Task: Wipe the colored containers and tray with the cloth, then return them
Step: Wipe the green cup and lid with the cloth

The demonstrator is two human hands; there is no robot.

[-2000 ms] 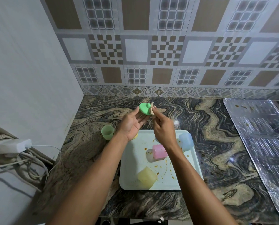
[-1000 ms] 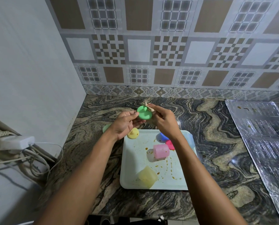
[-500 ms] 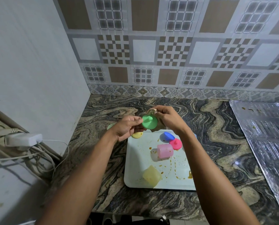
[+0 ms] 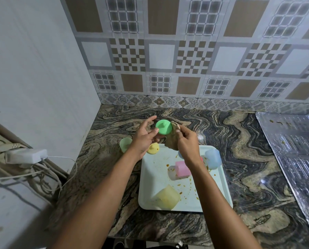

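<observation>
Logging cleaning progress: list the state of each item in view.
green lid: held by left hand
cloth: bunched in right hand, against green lid
tray: orange-stained
pink container: on its side, on tray
yellow container: on its side, on tray
blue container: standing at tray's right edge
green container: open, on countertop
yellow lid: off, at tray's far-left corner

Desk (image 4: pixel 240 141): marbled stone counter.
Directly on it: pale tray (image 4: pixel 153 177), green cup (image 4: pixel 125 143), foil sheet (image 4: pixel 297 150).
Yellow lid (image 4: pixel 152 149): apparently at the tray's far-left corner.
</observation>
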